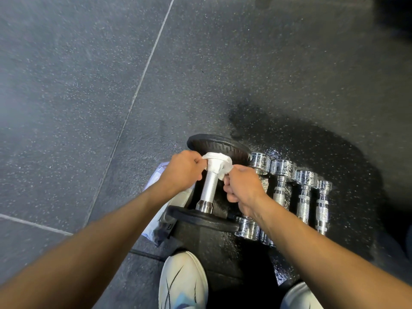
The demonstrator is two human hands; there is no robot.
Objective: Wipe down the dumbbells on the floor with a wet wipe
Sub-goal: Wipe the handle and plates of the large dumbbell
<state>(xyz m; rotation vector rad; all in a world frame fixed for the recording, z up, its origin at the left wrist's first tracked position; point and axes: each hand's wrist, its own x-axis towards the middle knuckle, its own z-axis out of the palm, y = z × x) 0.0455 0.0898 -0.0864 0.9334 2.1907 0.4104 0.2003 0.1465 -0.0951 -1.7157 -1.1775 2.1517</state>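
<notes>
Nearest, two white shoes point(183, 282) on the speckled floor point(66, 85). Beyond, black-plated dumbbell point(207, 190) beside four chrome dumbbells point(303, 192) (wipe packet point(156, 224) to its left). Left hand point(181, 168) and right hand point(243, 188) each pinching the wet wipe point(217, 163), wrapped round the handle's far end.

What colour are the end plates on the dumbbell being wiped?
Black end plates, seen in the head view.

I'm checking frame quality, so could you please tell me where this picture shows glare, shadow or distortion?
Head view: mottled glare on the small chrome dumbbells; a dark shadow on the speckled grey rubber floor beyond them; wide-angle stretch on both forearms; corners soft and dim; the white wet wipe stays sharp.
</notes>
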